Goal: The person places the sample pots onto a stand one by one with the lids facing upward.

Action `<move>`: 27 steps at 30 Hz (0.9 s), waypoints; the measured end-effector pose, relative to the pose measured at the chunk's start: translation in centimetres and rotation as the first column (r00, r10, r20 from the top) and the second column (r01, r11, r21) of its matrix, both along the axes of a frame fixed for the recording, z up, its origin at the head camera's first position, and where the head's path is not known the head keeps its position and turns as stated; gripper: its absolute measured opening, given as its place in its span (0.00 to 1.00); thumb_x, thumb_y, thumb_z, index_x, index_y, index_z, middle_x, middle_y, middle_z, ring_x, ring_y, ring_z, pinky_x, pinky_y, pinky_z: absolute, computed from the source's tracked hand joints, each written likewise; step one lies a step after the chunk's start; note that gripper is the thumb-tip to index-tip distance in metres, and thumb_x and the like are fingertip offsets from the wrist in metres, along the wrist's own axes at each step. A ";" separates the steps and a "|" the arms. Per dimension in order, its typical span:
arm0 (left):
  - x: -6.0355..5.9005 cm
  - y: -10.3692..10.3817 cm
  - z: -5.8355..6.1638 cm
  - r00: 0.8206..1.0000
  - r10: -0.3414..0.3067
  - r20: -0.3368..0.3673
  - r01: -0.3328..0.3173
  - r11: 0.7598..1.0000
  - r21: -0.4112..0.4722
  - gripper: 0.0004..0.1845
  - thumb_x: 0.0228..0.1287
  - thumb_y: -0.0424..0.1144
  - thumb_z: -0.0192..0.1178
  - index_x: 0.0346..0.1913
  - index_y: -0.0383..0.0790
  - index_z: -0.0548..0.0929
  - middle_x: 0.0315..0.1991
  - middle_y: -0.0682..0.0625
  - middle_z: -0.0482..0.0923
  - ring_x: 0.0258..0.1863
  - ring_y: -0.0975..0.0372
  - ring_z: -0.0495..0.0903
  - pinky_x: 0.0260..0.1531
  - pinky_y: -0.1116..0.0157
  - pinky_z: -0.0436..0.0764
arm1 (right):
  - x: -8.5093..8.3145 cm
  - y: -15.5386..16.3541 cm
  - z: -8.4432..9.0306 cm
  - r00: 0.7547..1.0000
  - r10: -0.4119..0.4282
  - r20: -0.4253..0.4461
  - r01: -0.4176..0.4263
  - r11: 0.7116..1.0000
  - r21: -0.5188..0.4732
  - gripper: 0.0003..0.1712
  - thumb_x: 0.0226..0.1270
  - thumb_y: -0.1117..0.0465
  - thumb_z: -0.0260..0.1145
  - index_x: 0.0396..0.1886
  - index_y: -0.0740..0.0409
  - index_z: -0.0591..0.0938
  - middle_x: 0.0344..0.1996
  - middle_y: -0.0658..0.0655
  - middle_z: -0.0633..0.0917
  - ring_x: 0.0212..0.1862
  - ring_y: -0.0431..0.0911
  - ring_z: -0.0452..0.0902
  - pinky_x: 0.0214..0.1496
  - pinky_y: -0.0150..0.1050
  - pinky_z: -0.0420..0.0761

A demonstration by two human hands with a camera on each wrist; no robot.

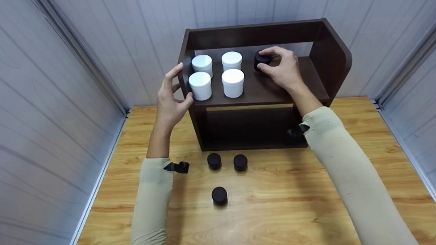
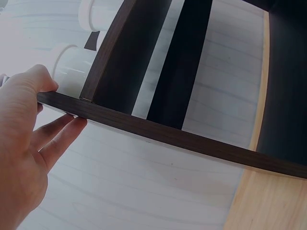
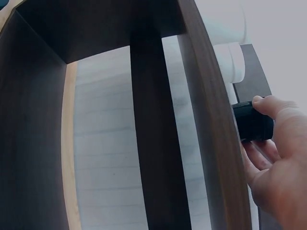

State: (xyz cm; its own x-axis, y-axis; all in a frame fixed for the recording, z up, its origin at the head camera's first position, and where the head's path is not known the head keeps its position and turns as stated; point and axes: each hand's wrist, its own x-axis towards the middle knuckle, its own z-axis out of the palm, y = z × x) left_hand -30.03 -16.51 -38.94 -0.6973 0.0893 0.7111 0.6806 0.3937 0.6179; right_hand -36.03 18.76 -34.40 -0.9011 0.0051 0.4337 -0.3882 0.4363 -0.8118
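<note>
A dark brown two-level shelf point(image 1: 268, 99) stands on the wooden floor. On its upper board, my right hand point(image 1: 284, 68) pinches a small black jar point(image 1: 261, 61) between thumb and fingers, to the right of the white jars. My left hand point(image 1: 171, 97) grips the left side panel, thumb on the inner side near a white jar point(image 1: 201, 86) and fingers outside, as the left wrist view point(image 2: 29, 139) also shows. Another white jar point(image 1: 233, 84) stands in front, with two more white jars behind in two columns. In the right wrist view the black jar point(image 3: 252, 122) is partly covered by the fingers.
Three black jars stand on the wooden surface before the shelf: one at left point(image 1: 214, 161), one beside it point(image 1: 240, 162), one nearer point(image 1: 219, 196). Pale panel walls point(image 1: 103, 50) enclose the back and sides. The shelf's lower compartment point(image 1: 251, 128) faces forward.
</note>
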 end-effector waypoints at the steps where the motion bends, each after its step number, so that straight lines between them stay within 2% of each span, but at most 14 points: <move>1: 0.0 0.0 0.0 1.000 -0.001 0.000 0.001 1.000 0.004 0.38 0.67 0.24 0.64 0.81 0.31 0.71 0.84 0.35 0.71 0.81 0.47 0.74 0.74 0.49 0.88 | 0.0 0.0 -0.1 1.000 0.000 0.007 0.000 1.000 0.002 0.20 0.68 0.66 0.79 0.59 0.58 0.93 0.60 0.62 0.94 0.51 0.32 0.86 0.61 0.24 0.80; 7: 0.0 0.0 0.1 1.000 0.001 0.009 -0.001 1.000 0.004 0.38 0.68 0.23 0.64 0.81 0.32 0.71 0.84 0.35 0.71 0.82 0.48 0.74 0.74 0.50 0.88 | -0.4 -0.2 -0.7 0.999 -0.004 0.043 0.003 1.000 0.018 0.20 0.71 0.65 0.78 0.61 0.59 0.93 0.63 0.63 0.93 0.56 0.40 0.88 0.60 0.26 0.82; 13: 0.0 0.1 0.0 1.000 0.000 0.011 0.000 1.000 0.008 0.38 0.68 0.23 0.64 0.81 0.32 0.71 0.84 0.36 0.71 0.82 0.48 0.74 0.73 0.50 0.88 | -0.6 -0.4 -1.3 0.997 -0.031 0.066 0.029 0.999 0.029 0.19 0.72 0.65 0.78 0.61 0.58 0.93 0.64 0.63 0.92 0.56 0.43 0.90 0.61 0.28 0.83; 20: 0.1 0.1 0.1 1.000 0.002 0.021 -0.002 1.000 0.006 0.38 0.68 0.24 0.64 0.81 0.34 0.71 0.84 0.36 0.71 0.81 0.49 0.74 0.74 0.49 0.88 | -0.6 -0.3 -1.3 0.994 -0.053 0.096 0.049 0.998 0.049 0.18 0.74 0.65 0.77 0.62 0.55 0.93 0.66 0.63 0.92 0.62 0.49 0.91 0.64 0.30 0.81; 27: 0.1 0.0 0.1 1.000 0.000 0.017 0.000 1.000 -0.003 0.38 0.68 0.25 0.64 0.81 0.34 0.71 0.84 0.35 0.70 0.81 0.48 0.74 0.74 0.49 0.88 | -0.5 -0.4 -1.3 0.994 -0.048 0.101 0.042 0.997 0.064 0.19 0.75 0.63 0.76 0.64 0.53 0.93 0.66 0.63 0.92 0.63 0.52 0.91 0.66 0.34 0.81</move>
State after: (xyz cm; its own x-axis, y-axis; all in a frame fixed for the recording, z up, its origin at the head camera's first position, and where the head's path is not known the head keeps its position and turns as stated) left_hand -29.90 -16.47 -38.88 -0.7093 0.0912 0.6989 0.6700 0.3953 0.6284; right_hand -36.55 18.39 -35.65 -0.9403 0.0227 0.3397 -0.2830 0.5023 -0.8171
